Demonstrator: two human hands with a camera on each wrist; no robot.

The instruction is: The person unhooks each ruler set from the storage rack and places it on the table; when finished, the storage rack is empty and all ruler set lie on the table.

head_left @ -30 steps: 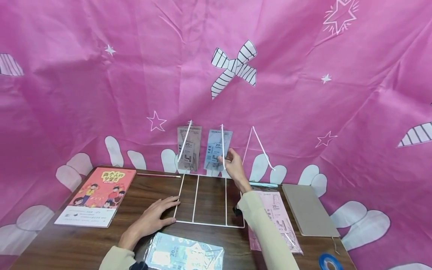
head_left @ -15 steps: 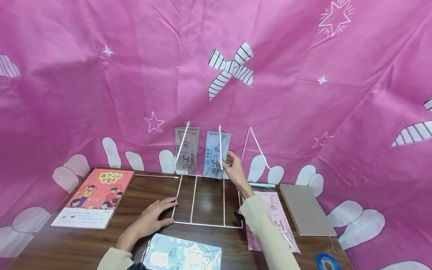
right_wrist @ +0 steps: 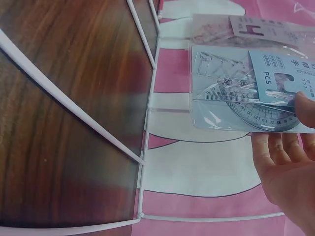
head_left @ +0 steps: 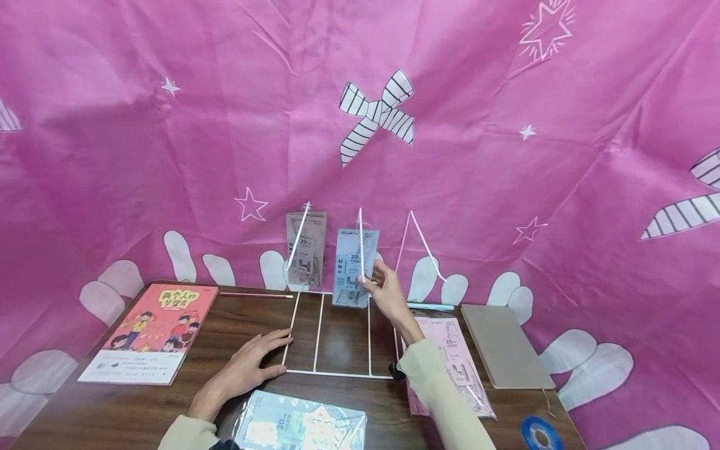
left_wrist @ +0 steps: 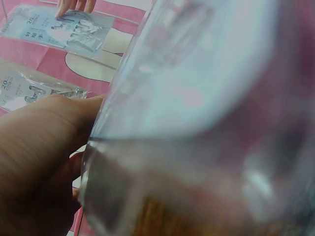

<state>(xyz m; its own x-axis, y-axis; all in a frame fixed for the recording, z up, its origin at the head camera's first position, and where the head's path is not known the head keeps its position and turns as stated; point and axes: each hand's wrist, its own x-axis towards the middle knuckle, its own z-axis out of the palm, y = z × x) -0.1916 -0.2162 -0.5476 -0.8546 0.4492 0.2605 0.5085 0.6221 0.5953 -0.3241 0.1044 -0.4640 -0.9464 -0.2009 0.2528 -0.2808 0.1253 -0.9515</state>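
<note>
A white wire rack (head_left: 343, 374) stands on the wooden table, three slanted prongs rising at its back. My right hand (head_left: 389, 294) pinches a clear-wrapped blue ruler set (head_left: 346, 253) by its lower right side, at the middle prong. In the right wrist view the thumb lies over the front of the blue ruler set (right_wrist: 221, 81), with the fingers behind; a protractor shows through the wrapper. A grey ruler set (head_left: 316, 234) hangs at the left prong. My left hand (head_left: 244, 364) rests at the rack's left side, fingertips on the wire, fingers relaxed.
Another blue packet (head_left: 298, 422) lies in front of the rack. Pink packets (head_left: 458, 356), a grey-brown notebook (head_left: 509, 347) and blue tape (head_left: 541, 434) are to the right. A red-and-white book (head_left: 152, 331) lies left, a pencil (head_left: 253, 295) behind. Pink cloth (head_left: 225, 125) hangs at the back.
My right hand has drawn the blue ruler set lower and toward me along the middle prong. The left hand has stayed at the rack's side, while the head view has shifted slightly.
</note>
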